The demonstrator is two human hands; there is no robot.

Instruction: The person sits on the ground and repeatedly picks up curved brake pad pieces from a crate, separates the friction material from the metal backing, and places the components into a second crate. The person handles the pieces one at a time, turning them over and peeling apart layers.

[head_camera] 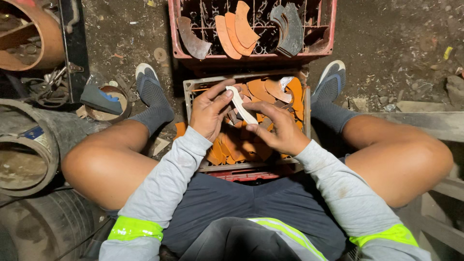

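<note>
The left hand (209,112) and right hand (276,128) both pinch a curved white piece (241,105) over a crate (193,87) of orange pieces (232,145).

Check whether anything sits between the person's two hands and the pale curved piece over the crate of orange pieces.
Nothing visible does. The left hand and right hand both already grip the pale curved piece, fingers directly on it, above the grey crate of orange curved pieces.

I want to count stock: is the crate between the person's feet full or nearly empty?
Fairly full. The crate holds many curved orange pieces piled near its rim. Both hands, the left hand and right hand, hold one white curved piece over it.
</note>
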